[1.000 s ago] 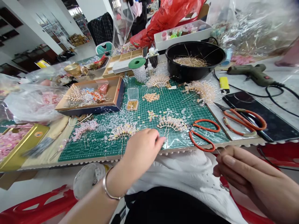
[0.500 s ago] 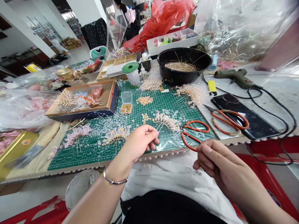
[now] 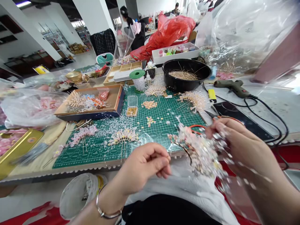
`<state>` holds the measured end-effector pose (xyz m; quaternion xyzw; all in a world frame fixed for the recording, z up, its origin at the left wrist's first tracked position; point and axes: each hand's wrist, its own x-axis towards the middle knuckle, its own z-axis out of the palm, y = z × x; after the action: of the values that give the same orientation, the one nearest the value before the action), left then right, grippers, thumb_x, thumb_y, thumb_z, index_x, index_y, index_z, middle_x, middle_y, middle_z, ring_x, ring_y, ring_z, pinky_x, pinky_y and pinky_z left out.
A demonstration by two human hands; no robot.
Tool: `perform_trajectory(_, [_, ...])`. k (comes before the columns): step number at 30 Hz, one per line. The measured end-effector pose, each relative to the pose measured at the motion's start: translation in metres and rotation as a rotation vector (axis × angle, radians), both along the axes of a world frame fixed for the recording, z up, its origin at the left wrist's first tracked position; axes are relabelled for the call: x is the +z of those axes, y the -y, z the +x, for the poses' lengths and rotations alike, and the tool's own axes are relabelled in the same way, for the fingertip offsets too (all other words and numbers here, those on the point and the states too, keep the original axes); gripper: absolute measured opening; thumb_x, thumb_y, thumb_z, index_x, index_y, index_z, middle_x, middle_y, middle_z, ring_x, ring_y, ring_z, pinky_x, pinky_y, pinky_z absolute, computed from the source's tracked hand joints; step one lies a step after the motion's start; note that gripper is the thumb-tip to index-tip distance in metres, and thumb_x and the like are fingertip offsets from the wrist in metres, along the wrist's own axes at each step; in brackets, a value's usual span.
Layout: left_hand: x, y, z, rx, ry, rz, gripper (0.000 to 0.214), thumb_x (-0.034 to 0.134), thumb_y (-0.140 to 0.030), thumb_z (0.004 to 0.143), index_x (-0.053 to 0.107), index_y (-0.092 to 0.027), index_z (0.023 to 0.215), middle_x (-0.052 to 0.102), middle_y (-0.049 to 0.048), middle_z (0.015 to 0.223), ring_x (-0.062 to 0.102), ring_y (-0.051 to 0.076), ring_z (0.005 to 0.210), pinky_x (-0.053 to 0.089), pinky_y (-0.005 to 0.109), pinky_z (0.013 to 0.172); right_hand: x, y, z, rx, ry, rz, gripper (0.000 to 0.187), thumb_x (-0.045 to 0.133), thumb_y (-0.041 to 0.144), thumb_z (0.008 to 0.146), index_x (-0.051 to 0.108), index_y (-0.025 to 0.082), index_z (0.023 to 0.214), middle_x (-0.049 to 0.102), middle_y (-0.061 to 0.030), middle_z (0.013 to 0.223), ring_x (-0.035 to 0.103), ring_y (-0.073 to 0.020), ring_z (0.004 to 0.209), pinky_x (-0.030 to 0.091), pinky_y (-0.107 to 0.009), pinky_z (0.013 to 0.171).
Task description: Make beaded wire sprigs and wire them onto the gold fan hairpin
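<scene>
Lifted off the cutting mat (image 3: 159,125), a blurred beaded hair comb (image 3: 201,150) with clear and pale pink beads hangs from my right hand (image 3: 236,140), which is closed on its upper right part. My left hand (image 3: 150,165) is at the mat's front edge, to the left of the comb and apart from it. Its fingers are curled with the thumb against them; whether something thin is between them does not show. An orange-handled tool (image 3: 197,127) lies partly hidden behind the comb and right hand. Another beaded comb (image 3: 124,137) rests on the mat beyond my left hand.
Loose clear beads (image 3: 110,125) cover the left of the mat. Behind are an open box (image 3: 117,107) of bead sprays, a bead spool (image 3: 138,79) and a black bowl (image 3: 187,73). A phone (image 3: 248,125), a glue gun (image 3: 234,87) and its cord lie at right.
The beaded comb that lay on the mat is now up in my right hand, which has risen. My left hand has drawn back toward me, and the view has shifted.
</scene>
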<state>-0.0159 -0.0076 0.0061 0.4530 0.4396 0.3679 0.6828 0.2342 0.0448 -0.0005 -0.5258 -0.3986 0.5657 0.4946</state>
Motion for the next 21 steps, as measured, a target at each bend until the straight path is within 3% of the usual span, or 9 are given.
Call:
perform_trajectory(6, [-0.005,0.030,0.001,-0.139,-0.106,-0.060,0.014,0.066,-0.025,0.090,0.060,-0.017,0.081,0.066,0.0003,0.071,0.062,0.011,0.066,0.050,0.023,0.066,0.007,0.031,-0.038,0.249,-0.131,-0.244,0.036,0.075,0.051,0.084,0.059,0.019,0.078,0.070,-0.0043,0.078,0.047,-0.0109,0.059,0.030,-0.021,0.050])
perform_trajectory(10, [-0.011,0.043,-0.003,-0.198,-0.156,-0.149,0.013,0.063,-0.027,0.091,0.058,-0.017,0.083,0.066,0.0009,0.074,0.062,0.011,0.067,0.050,0.024,0.068,-0.006,0.058,-0.043,0.267,-0.224,-0.347,0.041,0.074,0.055,0.083,0.053,0.020,0.076,0.054,0.0028,0.063,0.034,-0.0082,0.049,0.025,-0.022,0.047])
perform_trajectory(14, [-0.010,0.049,-0.005,-0.294,-0.203,-0.227,0.009,0.061,-0.025,0.090,0.058,-0.018,0.086,0.069,0.0023,0.078,0.065,0.014,0.071,0.051,0.027,0.072,-0.014,0.075,-0.040,0.237,-0.252,-0.420,0.037,0.073,0.052,0.085,0.054,0.021,0.076,0.054,0.0032,0.063,0.037,-0.0091,0.049,0.029,-0.022,0.046])
perform_trajectory(18, [-0.001,0.050,-0.003,-0.398,-0.351,-0.088,0.004,0.054,-0.019,0.089,0.057,-0.020,0.090,0.076,0.0041,0.087,0.070,0.018,0.081,0.053,0.029,0.074,-0.014,0.081,-0.042,0.228,-0.257,-0.480,0.034,0.074,0.051,0.084,0.056,0.022,0.080,0.058,0.0031,0.068,0.042,-0.0097,0.052,0.034,-0.021,0.048])
perform_trajectory(21, [0.004,0.049,0.001,-0.392,-0.472,0.022,0.006,0.053,-0.021,0.091,0.059,-0.021,0.093,0.077,0.0027,0.090,0.070,0.019,0.081,0.052,0.029,0.072,-0.012,0.082,-0.046,0.232,-0.231,-0.471,0.034,0.073,0.052,0.084,0.057,0.023,0.079,0.055,0.0027,0.067,0.042,-0.0110,0.053,0.035,-0.023,0.048])
